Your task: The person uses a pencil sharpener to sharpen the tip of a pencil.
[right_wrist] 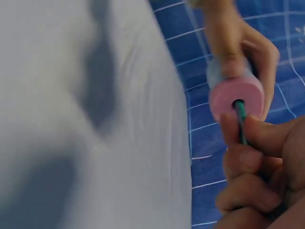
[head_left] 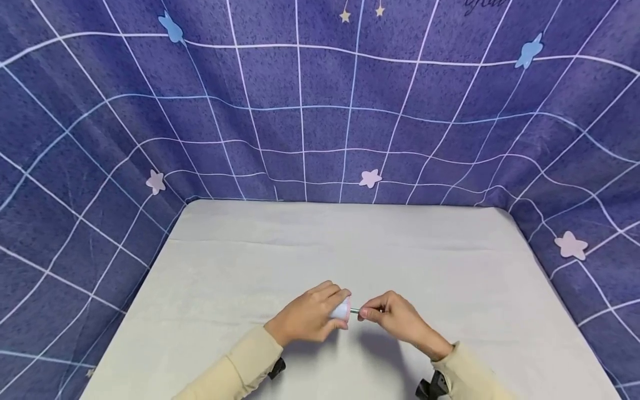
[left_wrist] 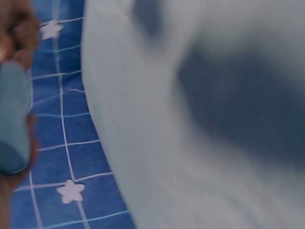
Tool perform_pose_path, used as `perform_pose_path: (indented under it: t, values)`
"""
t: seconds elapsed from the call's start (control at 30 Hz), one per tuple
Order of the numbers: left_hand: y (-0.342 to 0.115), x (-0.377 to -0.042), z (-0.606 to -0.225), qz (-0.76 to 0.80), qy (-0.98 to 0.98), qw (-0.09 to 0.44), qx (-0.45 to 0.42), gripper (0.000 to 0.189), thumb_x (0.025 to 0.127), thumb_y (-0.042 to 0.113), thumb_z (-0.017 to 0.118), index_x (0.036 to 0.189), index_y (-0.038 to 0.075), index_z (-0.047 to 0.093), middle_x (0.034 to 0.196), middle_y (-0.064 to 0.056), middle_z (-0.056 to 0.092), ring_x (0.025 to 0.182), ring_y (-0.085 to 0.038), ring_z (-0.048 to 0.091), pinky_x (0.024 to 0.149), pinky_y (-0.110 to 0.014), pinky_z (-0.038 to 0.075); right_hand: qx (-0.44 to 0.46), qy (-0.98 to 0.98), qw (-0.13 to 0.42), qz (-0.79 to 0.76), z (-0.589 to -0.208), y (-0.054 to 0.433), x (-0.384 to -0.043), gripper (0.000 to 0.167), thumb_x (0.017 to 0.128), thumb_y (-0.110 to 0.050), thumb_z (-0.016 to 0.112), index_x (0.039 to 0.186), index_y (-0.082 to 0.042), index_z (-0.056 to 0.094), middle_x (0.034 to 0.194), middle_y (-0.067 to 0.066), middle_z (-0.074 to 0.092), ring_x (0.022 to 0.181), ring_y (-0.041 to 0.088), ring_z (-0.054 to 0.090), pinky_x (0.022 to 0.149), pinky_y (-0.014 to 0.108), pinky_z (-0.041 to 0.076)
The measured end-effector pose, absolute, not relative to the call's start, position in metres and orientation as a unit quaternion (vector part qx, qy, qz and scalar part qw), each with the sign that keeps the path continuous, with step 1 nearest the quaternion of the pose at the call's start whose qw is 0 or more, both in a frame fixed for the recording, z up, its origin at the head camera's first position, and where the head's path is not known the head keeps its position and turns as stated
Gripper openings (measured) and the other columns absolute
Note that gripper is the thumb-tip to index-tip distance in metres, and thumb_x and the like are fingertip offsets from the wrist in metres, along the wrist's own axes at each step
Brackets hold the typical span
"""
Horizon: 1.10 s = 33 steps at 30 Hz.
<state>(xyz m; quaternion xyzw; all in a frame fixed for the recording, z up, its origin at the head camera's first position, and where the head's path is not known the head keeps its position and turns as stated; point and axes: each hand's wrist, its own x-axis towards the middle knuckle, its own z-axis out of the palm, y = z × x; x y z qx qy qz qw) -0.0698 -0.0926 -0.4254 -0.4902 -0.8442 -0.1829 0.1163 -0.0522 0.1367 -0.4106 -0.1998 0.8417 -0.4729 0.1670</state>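
My left hand [head_left: 311,312] grips a pale blue cylindrical pencil sharpener [head_left: 340,309], its fingers and thumb wrapped round the body. The sharpener's pink end face [right_wrist: 224,100] points toward my right hand [head_left: 396,318] and has a round hole in the middle. A thin dark green pencil [right_wrist: 241,114] has one end in that hole. My right thumb and fingers pinch the pencil close to the hole, hiding most of its length. Both hands are held above the white-covered table. In the left wrist view, the sharpener's blue body [left_wrist: 12,114] shows at the left edge.
A white cloth [head_left: 320,244] covers the table, with soft creases and shadows of the hands. Purple-blue curtains [head_left: 325,128] with a grid and star pattern hang behind the table and on both sides.
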Motion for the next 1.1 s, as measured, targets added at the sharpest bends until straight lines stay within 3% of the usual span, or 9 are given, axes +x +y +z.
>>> perform_pose_path:
  t: [0.13,0.27,0.43,0.6,0.67,0.77,0.83,0.97,1.1]
  values:
    - [-0.091,-0.070,-0.428,-0.110,-0.817,0.234,-0.515,0.051,0.081,0.039,0.073,0.114,0.002,0.059,0.100,-0.003,0.062,0.090,-0.014,0.056,0.084,-0.025,0.049,-0.183,0.799,0.236,-0.522,-0.408,0.139,-0.058,0.024,0.094,-0.013,0.058,0.092,0.007,0.072,0.071,0.004,0.064,0.062,0.000,0.040,0.061,0.019,0.037]
    - [-0.091,-0.075,-0.427,-0.114,-0.818,0.239,-0.510,0.051,0.081,0.038,0.072,0.114,0.001,0.060,0.100,-0.003,0.062,0.089,-0.015,0.056,0.083,-0.025,0.049,-0.199,0.843,0.174,-0.469,-0.408,0.139,-0.058,0.023,0.093,-0.021,0.060,0.093,-0.003,0.074,0.058,-0.008,0.048,0.051,0.001,0.033,0.050,0.018,0.031]
    - [-0.094,-0.078,-0.424,-0.181,-0.848,0.157,-0.473,0.050,0.085,0.036,0.069,0.117,-0.001,0.060,0.102,-0.006,0.065,0.090,-0.014,0.059,0.079,-0.024,0.050,-0.251,0.905,0.031,-0.341,-0.415,0.135,-0.050,0.021,0.089,-0.030,0.065,0.104,-0.015,0.070,0.067,-0.012,0.056,0.050,-0.005,0.036,0.045,0.017,0.033]
    - [-0.095,-0.082,-0.418,-0.310,-0.868,-0.013,-0.387,0.037,0.085,0.031,0.070,0.111,0.005,0.065,0.090,0.000,0.065,0.076,-0.007,0.056,0.068,-0.021,0.048,-0.331,0.904,-0.161,-0.218,-0.427,0.133,-0.047,0.016,0.087,-0.021,0.068,0.101,-0.014,0.069,0.080,-0.012,0.059,0.059,-0.004,0.042,0.053,0.016,0.039]
    - [-0.095,-0.083,-0.418,-0.362,-0.858,-0.078,-0.356,0.028,0.086,0.027,0.070,0.105,0.007,0.067,0.083,0.002,0.064,0.069,-0.004,0.053,0.064,-0.019,0.047,-0.354,0.886,-0.228,-0.192,-0.432,0.132,-0.048,0.013,0.092,-0.023,0.062,0.098,-0.013,0.069,0.081,-0.010,0.059,0.062,0.000,0.046,0.055,0.017,0.040]
    - [-0.096,-0.085,-0.418,-0.416,-0.836,-0.139,-0.331,0.023,0.087,0.025,0.069,0.103,0.008,0.069,0.082,0.003,0.066,0.067,-0.001,0.053,0.064,-0.018,0.047,-0.376,0.862,-0.294,-0.171,-0.434,0.131,-0.049,0.027,0.100,-0.029,0.048,0.094,-0.013,0.069,0.078,-0.008,0.057,0.060,0.003,0.047,0.053,0.017,0.039]
    - [-0.097,-0.085,-0.418,-0.434,-0.823,-0.162,-0.327,0.026,0.089,0.025,0.067,0.106,0.006,0.069,0.086,0.001,0.069,0.072,-0.001,0.057,0.070,-0.019,0.048,-0.387,0.848,-0.326,-0.156,-0.434,0.131,-0.050,0.035,0.102,-0.032,0.041,0.092,-0.014,0.069,0.074,-0.008,0.054,0.056,0.003,0.044,0.050,0.015,0.035]
    - [-0.099,-0.084,-0.414,-0.452,-0.809,-0.193,-0.323,0.031,0.091,0.028,0.064,0.111,0.006,0.068,0.097,-0.002,0.071,0.085,-0.002,0.061,0.080,-0.021,0.049,-0.398,0.832,-0.360,-0.140,-0.434,0.131,-0.052,0.033,0.101,-0.031,0.042,0.090,-0.017,0.069,0.067,-0.007,0.046,0.050,0.003,0.034,0.045,0.012,0.026]
    - [-0.096,-0.083,-0.412,-0.429,-0.821,-0.179,-0.333,0.032,0.089,0.027,0.067,0.114,0.007,0.067,0.097,-0.002,0.069,0.080,-0.003,0.058,0.075,-0.021,0.049,-0.382,0.851,-0.314,-0.177,-0.431,0.130,-0.049,0.029,0.099,-0.031,0.049,0.084,-0.018,0.070,0.061,-0.010,0.043,0.048,-0.003,0.029,0.043,0.009,0.024]
